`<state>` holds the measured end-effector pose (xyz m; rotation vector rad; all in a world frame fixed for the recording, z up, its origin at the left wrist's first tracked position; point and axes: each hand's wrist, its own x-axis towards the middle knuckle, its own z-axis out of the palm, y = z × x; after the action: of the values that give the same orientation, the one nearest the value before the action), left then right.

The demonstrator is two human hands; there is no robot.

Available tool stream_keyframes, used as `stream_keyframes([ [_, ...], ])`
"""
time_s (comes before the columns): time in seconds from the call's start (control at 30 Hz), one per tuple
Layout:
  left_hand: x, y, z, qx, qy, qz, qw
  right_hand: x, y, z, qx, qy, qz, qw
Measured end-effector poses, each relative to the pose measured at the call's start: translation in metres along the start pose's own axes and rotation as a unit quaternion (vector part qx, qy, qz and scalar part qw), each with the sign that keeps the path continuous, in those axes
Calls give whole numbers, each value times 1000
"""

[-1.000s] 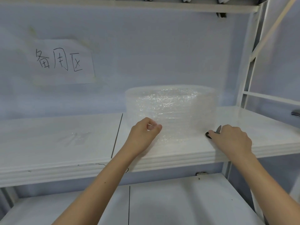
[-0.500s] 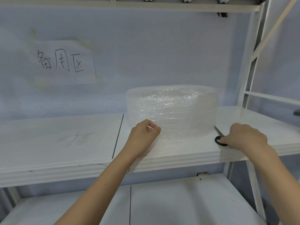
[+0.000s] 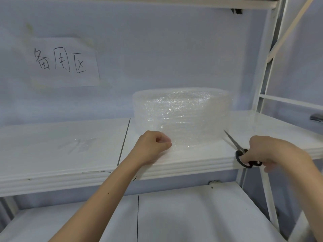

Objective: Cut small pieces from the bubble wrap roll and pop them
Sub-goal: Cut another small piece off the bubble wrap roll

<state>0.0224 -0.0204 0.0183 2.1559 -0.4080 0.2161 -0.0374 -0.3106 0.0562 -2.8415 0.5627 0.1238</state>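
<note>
- Judging by what shows, the task is at its start: no cut piece lies anywhere in view, so the cutting and all the popping appear to be left
- Nearest, the right hand point(image 3: 272, 151) is curled closed around the black loop handles of a pair of steel scissors point(image 3: 243, 154) at the front lip of the white shelf board point(image 3: 70, 154); the blades look closed and point away from it, up and left toward the roll
- The left hand point(image 3: 153, 145) is a loose fist, thumb and fingers pinched on the free front edge of the wrap, forearm reaching up from below
- Just beyond both hands and between them stands the clear, wide bubble wrap roll point(image 3: 181, 112), flat on the shelf
- Past the left hand, a handwritten paper sign point(image 3: 63, 62) is on the wall
</note>
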Motion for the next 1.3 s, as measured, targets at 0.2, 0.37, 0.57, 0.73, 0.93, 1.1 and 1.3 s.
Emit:
stream_keyframes([
  [0.2, -1, 0, -2, 9, -11, 9, 1000, 0, 21, 21, 200, -22, -55, 978],
  [0.37, -4, 0, -4, 3, -29, -5, 1000, -32, 17, 59, 457, -168, -182, 854],
  [0.57, -6, 3, -4, -2, -27, -17, 1000, -57, -33, 106, 626, -257, -200, 709],
  [0.73, -9, 7, -5, -9, -27, -27, 999, -70, -64, 123, 660, -279, -190, 671],
  [0.93, -7, 7, -9, 8, -42, -18, 999, -69, -66, 141, 666, -320, -167, 653],
  [1.1, -7, 6, -15, 0, -41, -36, 998, -70, -69, 145, 645, -349, -180, 656],
  [1.3, -9, 13, -17, -5, -20, -45, 999, -70, -72, 145, 632, -362, -189, 659],
])
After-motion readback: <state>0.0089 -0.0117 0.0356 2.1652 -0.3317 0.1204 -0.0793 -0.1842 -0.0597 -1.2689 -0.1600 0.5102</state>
